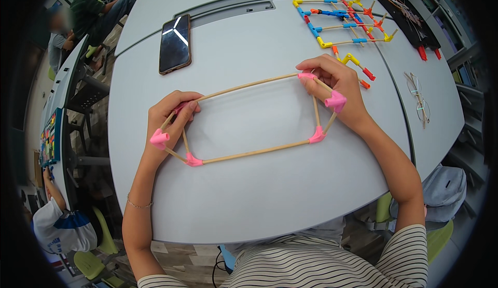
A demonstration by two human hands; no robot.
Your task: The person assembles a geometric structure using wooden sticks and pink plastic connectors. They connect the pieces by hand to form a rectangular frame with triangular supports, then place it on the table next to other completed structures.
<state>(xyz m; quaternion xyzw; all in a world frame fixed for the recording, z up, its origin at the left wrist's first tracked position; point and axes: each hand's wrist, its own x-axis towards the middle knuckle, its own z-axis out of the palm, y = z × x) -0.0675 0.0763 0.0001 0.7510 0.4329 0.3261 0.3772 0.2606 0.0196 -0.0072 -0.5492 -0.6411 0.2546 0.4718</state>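
Observation:
A frame of wooden sticks (254, 151) joined by pink plastic corner connectors (317, 134) is held over the white table. My left hand (174, 112) closes its fingers round the connector at the far left corner. At the far right corner, my right hand (332, 83) pinches another pink connector (306, 75). Long sticks form the far and near sides; short sticks make a triangle at each end. Two pink connectors, one (159, 138) by my left wrist and one (336, 101) by my right hand, have an open socket.
A phone (175, 45) lies beyond my left hand. At the far right are a colourful stick structure (340, 23), loose connectors (351, 59), glasses (417, 98) and a black case (407, 18). A grey backpack (443, 192) sits at right. Other people (65, 225) are at left.

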